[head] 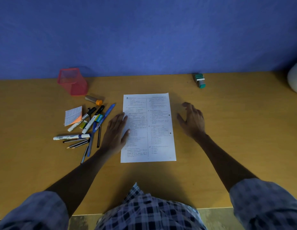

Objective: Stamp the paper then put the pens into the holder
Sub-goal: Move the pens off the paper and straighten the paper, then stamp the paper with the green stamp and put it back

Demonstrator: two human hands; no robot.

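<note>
A printed white paper (154,128) lies flat in the middle of the wooden table (227,130). My left hand (115,132) rests flat, its fingers overlapping the paper's left edge. My right hand (192,119) hovers open just right of the paper, holding nothing. A green and white stamp (200,80) lies on its side at the back right, well beyond my right hand. A pink mesh holder (72,81) stands at the back left, tilted in this view. Several pens, markers and pencils (89,127) lie scattered between the holder and my left hand.
Among the pens lie a small notepad (73,115), an eraser (83,125) and a glue tube with an orange cap (94,100). A white rounded object (295,78) sits at the far right edge. A blue wall (144,34) backs the table.
</note>
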